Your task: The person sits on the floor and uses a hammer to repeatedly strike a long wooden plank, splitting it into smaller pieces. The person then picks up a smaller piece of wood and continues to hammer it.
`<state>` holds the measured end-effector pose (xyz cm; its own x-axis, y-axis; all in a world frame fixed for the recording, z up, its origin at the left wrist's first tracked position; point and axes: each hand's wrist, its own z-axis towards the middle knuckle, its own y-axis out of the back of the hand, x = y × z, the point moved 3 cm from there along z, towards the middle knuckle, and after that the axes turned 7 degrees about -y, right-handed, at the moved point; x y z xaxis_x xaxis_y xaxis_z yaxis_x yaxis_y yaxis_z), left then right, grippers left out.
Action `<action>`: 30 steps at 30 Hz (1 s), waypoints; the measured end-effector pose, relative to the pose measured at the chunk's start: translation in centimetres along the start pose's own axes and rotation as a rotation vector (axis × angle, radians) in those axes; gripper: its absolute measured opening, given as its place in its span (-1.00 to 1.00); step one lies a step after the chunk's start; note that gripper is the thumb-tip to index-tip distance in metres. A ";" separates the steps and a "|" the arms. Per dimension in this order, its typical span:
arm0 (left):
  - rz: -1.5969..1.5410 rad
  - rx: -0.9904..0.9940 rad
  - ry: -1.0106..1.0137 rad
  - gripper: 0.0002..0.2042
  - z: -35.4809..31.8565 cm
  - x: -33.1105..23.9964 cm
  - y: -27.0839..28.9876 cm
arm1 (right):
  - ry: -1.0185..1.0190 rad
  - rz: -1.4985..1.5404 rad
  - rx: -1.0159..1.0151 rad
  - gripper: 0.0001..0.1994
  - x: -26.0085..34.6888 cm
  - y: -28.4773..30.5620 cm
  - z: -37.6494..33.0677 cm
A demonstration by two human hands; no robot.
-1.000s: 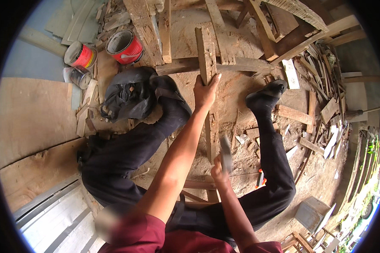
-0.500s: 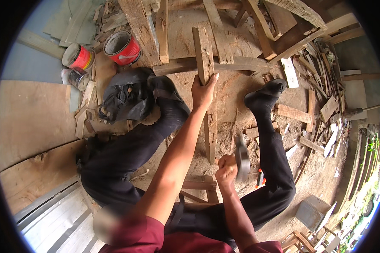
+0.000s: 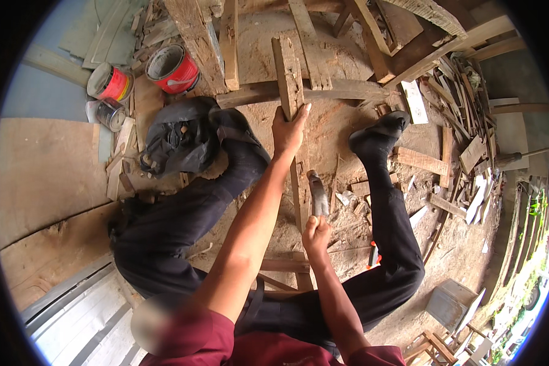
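Wooden slat (image 3: 291, 91) looks stiff, rough and light; your left hand (image 3: 288, 129) wraps its fingers around its middle, while your right hand (image 3: 316, 230) clenches the hammer (image 3: 317, 194) handle.

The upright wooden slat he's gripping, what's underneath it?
Under the wooden slat a crosswise plank passes, with sawdust-covered ground around it. The left hand covers its middle; where its lower end rests is unclear.

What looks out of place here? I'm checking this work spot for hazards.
Wood offcuts lie strewn over the dirt around the feet, and an open red can sits among them. The left hand steadies the plank.
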<state>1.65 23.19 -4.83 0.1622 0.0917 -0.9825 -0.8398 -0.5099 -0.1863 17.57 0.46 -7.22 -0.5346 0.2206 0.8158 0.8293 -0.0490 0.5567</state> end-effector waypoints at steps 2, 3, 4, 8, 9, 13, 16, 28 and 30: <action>-0.027 0.011 -0.007 -0.66 0.8 -0.1 -0.1 | 0.050 0.201 -0.024 -0.48 -0.7 0.5 -0.4; -0.035 0.023 0.013 -0.66 0.0 0.4 0.0 | 0.018 0.333 -0.009 -0.52 -2.4 0.3 -0.8; -0.030 0.005 -0.062 -0.67 0.2 1.0 0.0 | -0.014 0.463 0.006 -0.54 -4.1 0.2 -1.2; 0.033 0.003 0.039 -0.68 -0.2 -0.2 -0.2 | -0.004 -0.101 0.009 -0.75 -0.9 0.5 0.1; -0.016 0.004 -0.011 -0.67 0.1 -0.3 -0.5 | 0.067 -0.096 -0.047 -0.75 -1.1 0.5 0.2; -0.007 0.030 -0.009 -0.66 -0.1 0.8 -0.1 | 0.325 0.190 -0.090 -0.77 -1.5 1.0 -0.4; -0.036 0.022 0.015 -0.65 -0.1 0.8 -0.3 | -0.132 -0.098 0.084 -0.67 -0.4 -0.6 0.8; -0.026 0.011 0.008 -0.66 -0.1 1.0 0.1 | 0.088 0.195 -0.132 -0.32 -0.2 0.0 0.5; -0.029 0.015 -0.040 -0.67 0.5 0.6 0.1 | 0.269 0.373 -0.061 -0.46 0.1 1.6 0.7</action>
<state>1.41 23.60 -5.48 0.1662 0.1406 -0.9760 -0.8429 -0.4934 -0.2146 18.92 1.07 -6.36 -0.2317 -0.0832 0.9692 0.9662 -0.1357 0.2193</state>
